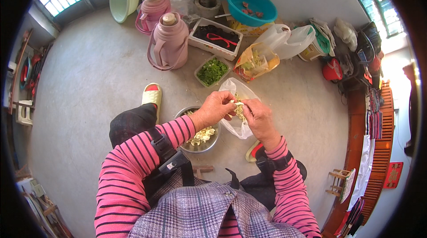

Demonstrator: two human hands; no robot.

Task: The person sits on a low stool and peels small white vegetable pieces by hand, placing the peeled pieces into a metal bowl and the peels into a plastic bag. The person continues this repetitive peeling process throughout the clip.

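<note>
Head view: both hands met over the floor [89, 86], just above the metal bowl [212, 145]. Left hand [216, 109] and right hand [258, 117] each pinched one small pale vegetable piece [239, 103] between fingertips, seemingly pulling it apart. A clear plastic bag [238, 127] hung under the right hand, apparently also gripped there, its mouth open below the piece, probably for scraps. The bowl, holding pale cut bits, sat below the left wrist, close enough for dropping. A tray of chopped greens [212, 71] and two pink flasks [169, 42] stood farther off.
</note>
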